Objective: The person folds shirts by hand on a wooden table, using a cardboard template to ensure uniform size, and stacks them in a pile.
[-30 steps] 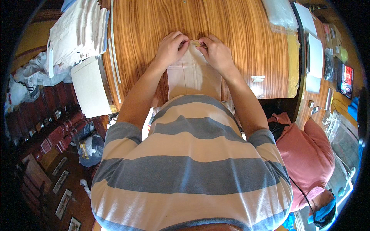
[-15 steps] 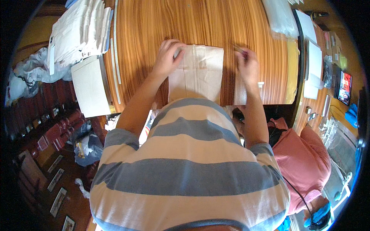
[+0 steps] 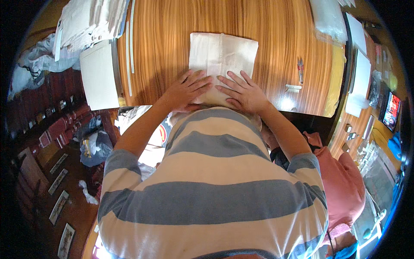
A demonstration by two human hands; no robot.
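Brn tbl w/ cloth, snips

Folded cloth panel looks matt, lightly creased. Wood-grain tabletop beneath it is smooth, glossy, throwing glare. Right of panel: snips, metal-looking; farther right, yellow tape, shiny plastic. Upper right of panel: clear plastic bags, glossy. Left of panel: matt paper sheet. Below panel: striped T-shirt, soft matt cloth.

Our bare left hand and bare right hand, spread on pale rectangular cloth, brown wood-grained table beneath
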